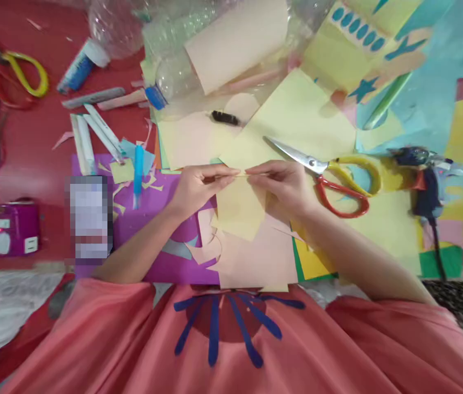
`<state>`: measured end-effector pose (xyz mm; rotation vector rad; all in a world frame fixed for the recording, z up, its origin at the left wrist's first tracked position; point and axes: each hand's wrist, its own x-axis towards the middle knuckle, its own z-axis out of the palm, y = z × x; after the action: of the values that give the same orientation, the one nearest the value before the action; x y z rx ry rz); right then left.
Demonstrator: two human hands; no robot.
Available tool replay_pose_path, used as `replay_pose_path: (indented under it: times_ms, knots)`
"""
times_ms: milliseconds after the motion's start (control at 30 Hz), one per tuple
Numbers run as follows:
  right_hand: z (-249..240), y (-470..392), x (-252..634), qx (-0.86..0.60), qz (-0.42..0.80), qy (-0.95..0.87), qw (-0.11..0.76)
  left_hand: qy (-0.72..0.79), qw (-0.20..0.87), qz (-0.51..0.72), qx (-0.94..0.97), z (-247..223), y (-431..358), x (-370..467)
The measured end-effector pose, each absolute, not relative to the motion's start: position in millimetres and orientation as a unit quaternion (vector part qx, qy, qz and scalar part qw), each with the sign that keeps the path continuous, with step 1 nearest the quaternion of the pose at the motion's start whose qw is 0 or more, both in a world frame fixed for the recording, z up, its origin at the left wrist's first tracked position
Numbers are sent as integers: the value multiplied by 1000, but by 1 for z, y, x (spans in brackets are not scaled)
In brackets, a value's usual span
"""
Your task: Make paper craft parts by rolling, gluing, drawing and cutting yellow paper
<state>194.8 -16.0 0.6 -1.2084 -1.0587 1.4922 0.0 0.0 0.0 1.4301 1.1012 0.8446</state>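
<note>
My left hand (pixel 202 186) and my right hand (pixel 282 183) meet near the middle of the head view, fingertips pinched a short way apart. Between them runs a thin edge of a pale yellow paper piece (pixel 241 210), which hangs or lies below the fingers; I cannot tell how much of it rests on the sheets. Close to my right hand lie scissors (pixel 321 167) with one yellow and one red handle, blades apart and pointing up-left. Beneath my hands are a pale pink sheet (pixel 256 260) and a purple sheet (pixel 153 268) with paper scraps.
At left are a pixelated phone-like object (pixel 89 219), a blue marker (pixel 138 172), a purple socket box (pixel 13 229), a glue tube (pixel 77 71) and other scissors (pixel 26 74). A glue gun (pixel 428 189) lies at right. Clear plastic bottles (pixel 174 76) lie behind.
</note>
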Motion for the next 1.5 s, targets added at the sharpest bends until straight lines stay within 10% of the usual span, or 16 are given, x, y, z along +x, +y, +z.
replay_pose_path:
  times_ms: [1500]
  knots:
    - [1,-20,195,-502,569,-490,430,463,539,370,598,3,-4,5]
